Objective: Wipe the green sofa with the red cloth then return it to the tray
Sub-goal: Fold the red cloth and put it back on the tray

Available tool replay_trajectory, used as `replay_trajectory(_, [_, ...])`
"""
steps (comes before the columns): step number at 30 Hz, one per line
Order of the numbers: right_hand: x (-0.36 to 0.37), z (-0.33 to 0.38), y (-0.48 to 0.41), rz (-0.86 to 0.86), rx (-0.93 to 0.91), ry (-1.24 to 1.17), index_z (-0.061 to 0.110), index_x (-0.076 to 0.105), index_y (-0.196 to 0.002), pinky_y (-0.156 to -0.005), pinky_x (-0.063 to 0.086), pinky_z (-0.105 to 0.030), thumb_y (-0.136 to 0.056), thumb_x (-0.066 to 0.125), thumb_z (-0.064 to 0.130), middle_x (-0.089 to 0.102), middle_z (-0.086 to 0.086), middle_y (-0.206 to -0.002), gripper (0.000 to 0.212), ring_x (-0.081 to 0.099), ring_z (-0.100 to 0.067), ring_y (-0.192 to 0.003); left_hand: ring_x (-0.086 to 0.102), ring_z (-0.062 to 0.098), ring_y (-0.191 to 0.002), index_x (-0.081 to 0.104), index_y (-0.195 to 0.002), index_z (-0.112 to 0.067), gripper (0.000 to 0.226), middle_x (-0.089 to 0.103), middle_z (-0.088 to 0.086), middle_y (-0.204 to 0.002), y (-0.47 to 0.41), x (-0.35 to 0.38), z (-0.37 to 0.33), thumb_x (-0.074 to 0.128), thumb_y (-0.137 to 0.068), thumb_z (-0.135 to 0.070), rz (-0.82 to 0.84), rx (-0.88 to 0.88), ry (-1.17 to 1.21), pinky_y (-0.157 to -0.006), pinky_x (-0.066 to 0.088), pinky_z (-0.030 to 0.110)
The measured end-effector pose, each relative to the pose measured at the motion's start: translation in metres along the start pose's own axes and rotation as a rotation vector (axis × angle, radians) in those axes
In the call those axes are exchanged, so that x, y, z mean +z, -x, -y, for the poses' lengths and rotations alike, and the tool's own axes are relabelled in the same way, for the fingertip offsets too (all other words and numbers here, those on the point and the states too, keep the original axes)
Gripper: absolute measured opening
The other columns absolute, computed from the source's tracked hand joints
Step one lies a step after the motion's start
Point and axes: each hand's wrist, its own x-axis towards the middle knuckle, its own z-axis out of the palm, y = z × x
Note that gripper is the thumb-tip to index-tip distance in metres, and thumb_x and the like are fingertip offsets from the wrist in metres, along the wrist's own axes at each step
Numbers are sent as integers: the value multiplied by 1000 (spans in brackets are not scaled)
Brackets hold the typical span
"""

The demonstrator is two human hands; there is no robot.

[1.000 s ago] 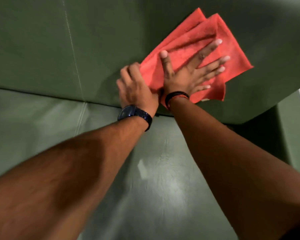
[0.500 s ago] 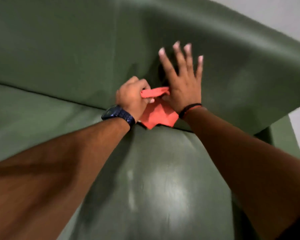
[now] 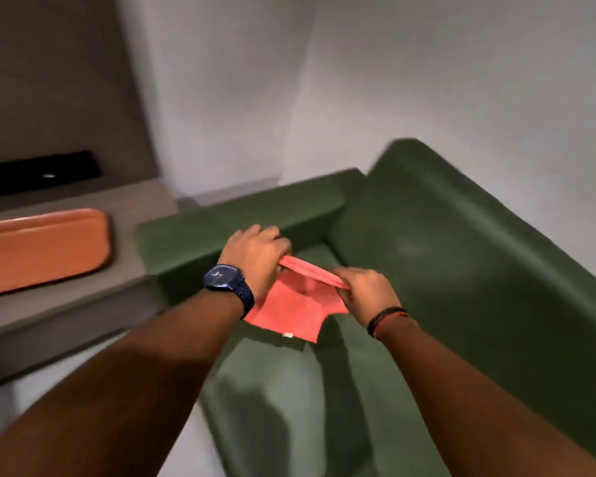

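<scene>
— Red cloth [image 3: 295,306], where is it?
— Off the cushion, held up over the green sofa [image 3: 461,256], folded along its top edge and hanging down.
— Who has it?
— Both. The left hand [image 3: 255,258] is closed on the left end of the fold, and the right hand [image 3: 367,287] pinches the right end.
— And the tray [image 3: 42,249]?
— Orange, on the grey ledge [image 3: 66,315] to the left, well apart from the cloth.

Far left, the tray [image 3: 42,249] lies bare on the tabletop [image 3: 131,270] — open air above; the sofa [image 3: 461,270] armrest [image 3: 241,215] stands between, seemingly level with it.
</scene>
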Motion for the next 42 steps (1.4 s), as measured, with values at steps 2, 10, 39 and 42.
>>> replay_trajectory(2, [8,73,-50,51,-105,15,19,66,-98,-71,48,-42,-85,55,15,70,-14,-99,18,63,-38,-94,50,25,-106,64,-103,-25,19,60,-1,-107,22,-32,76,54,-88,-24,-14,-126,-98,-83,38,35])
replay_trajectory(10, [63,318,-181,255,-408,0,25,67,-101,-76,48,-36,-85,51,12,70,-15,-98,27,62,-36,-94,54,28,-99,68,-102,-25,22,65,1,-105,145,-96,304,52,-88,-25,9,-532,-287,-81,38,36])
replay_trajectory(39, [410,466,-391,534,-618,195,4,60,-119,-97,45,-42,-87,33,38,60,-23,-125,54,56,-38,-116,45,34,-120,39,-135,-31,51,43,8,-139,180,116,653,30,-86,-43,688,-531,13,-97,38,46])
replay_trajectory(42, [424,459,-383,493,-534,120,9,69,-104,-86,52,-44,-81,44,47,68,-20,-111,51,63,-37,-103,40,33,-123,34,-136,-31,67,32,6,-147,187,123,654,22,-78,-63,717,-512,35,-98,38,45])
